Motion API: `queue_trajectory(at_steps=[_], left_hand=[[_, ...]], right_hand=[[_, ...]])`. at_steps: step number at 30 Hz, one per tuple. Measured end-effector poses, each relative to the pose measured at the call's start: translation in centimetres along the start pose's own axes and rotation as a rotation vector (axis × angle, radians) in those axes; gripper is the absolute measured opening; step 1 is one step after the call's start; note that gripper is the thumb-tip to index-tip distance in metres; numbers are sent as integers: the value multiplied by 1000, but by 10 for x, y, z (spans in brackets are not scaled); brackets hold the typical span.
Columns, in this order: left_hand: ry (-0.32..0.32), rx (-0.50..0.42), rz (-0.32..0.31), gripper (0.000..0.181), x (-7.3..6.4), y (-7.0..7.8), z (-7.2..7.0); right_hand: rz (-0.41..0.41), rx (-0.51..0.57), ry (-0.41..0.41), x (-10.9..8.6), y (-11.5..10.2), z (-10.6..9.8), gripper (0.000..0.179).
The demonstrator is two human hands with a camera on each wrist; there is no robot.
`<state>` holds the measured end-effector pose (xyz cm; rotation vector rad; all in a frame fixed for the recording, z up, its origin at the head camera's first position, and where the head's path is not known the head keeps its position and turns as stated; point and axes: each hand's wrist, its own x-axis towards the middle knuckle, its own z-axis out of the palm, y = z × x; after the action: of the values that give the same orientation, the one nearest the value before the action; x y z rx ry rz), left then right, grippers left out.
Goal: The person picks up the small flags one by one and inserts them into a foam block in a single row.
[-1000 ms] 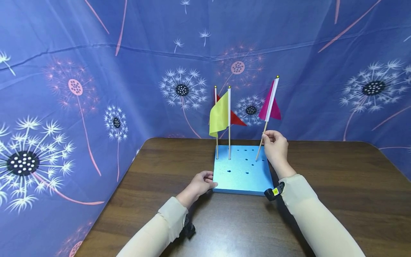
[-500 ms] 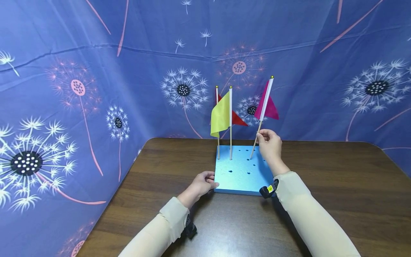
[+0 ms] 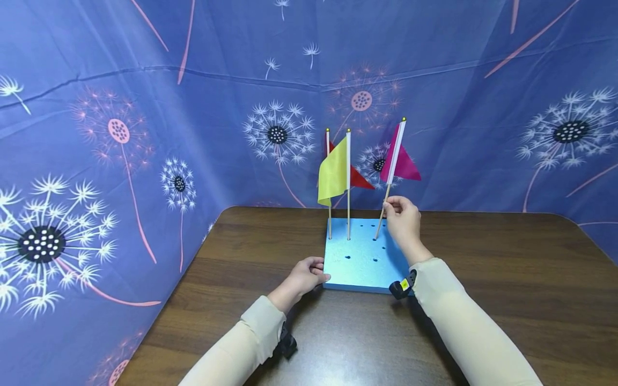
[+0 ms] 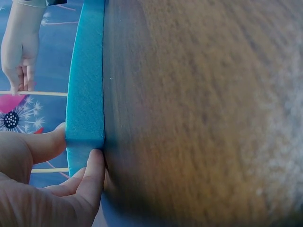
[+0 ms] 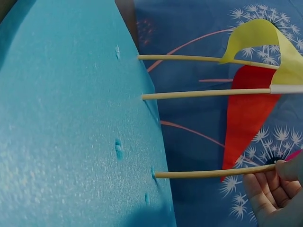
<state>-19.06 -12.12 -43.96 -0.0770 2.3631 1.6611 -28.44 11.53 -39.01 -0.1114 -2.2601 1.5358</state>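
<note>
A blue foam-like board with several holes lies on the table. My left hand grips its near left corner, thumb on the upper edge and index fingertip against the side. With thumb and fingers, my right hand pinches the wooden stick of a magenta flag. That stick leans right, and its lower end is right at a hole; the right wrist view shows the stick end at the hole's edge. A yellow flag and a red flag stand upright in the board's left side.
Brown wood-grain table surrounds the board. A blue cloth printed with dandelions hangs behind and to the left. Both standing flags rise left of my right hand, the yellow cloth partly covering the red one.
My right hand has moved left with the magenta flag, bringing the stick's end to a hole, then lowered slightly. The left hand stays at the board's corner.
</note>
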Motion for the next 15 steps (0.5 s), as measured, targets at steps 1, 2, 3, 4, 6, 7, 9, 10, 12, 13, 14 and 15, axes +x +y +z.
queue_trajectory(at_steps=[1, 2, 3, 4, 6, 7, 9, 10, 12, 13, 14, 15], left_hand=[[-1, 0, -2, 50, 0, 0, 0], [-2, 1, -6, 50, 0, 1, 0], [-2, 1, -6, 50, 0, 1, 0], [0, 5, -3, 50, 0, 1, 0], [4, 3, 3, 50, 0, 1, 1], [6, 2, 6, 49, 0, 1, 1], [9, 0, 11, 49, 0, 1, 2], [10, -2, 14, 50, 0, 1, 2], [10, -7, 11, 50, 0, 1, 2], [10, -5, 7, 50, 0, 1, 2], [9, -4, 6, 49, 0, 1, 2], [9, -2, 4, 49, 0, 1, 2]], right_hand=[[-2, -2, -1, 0, 0, 0, 19], [-2, -1, -3, 0, 0, 0, 19], [-2, -2, -5, -1, -1, 1, 19], [-3, -5, -9, -1, 0, 1, 19], [-4, -15, -19, -2, 1, 1, 20], [-6, -19, -23, -2, 1, 1, 20], [-11, -28, -29, -1, 2, 2, 20], [-18, -34, -33, -1, 3, 2, 20], [-31, -45, -37, 0, 3, 2, 19], [-38, -50, -40, 0, 3, 3, 18], [-45, -57, -43, 0, 3, 3, 18], [-52, -63, -42, 1, 4, 3, 17]])
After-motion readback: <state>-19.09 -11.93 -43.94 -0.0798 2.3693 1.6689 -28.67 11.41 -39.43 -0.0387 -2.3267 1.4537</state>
